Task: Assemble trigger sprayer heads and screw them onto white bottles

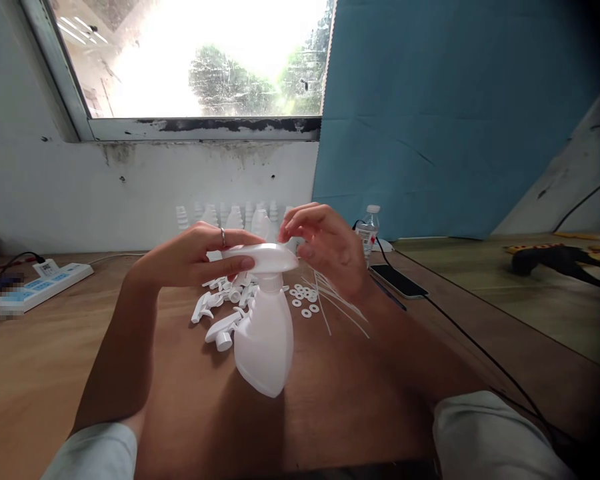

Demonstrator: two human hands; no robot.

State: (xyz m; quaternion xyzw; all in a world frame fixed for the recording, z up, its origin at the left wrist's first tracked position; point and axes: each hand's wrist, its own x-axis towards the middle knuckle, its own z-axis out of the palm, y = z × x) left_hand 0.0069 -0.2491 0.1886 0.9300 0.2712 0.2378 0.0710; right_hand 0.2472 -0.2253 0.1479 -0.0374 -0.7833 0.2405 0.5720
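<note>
A white spray bottle stands upright on the brown table, with a white spray head on its neck. My left hand, with a ring on one finger, grips the rear of the spray head between thumb and fingers. My right hand is at the nozzle end, its fingers curled and thumb close to the tip; whether something small is between them cannot be made out. Loose white spray heads lie left of the bottle. To its right are several white washers and thin white tubes.
Several white bottles line the wall behind my hands. A water bottle, a phone and its black cable are on the right. At the left lies a power strip. A black-handled tool sits far right.
</note>
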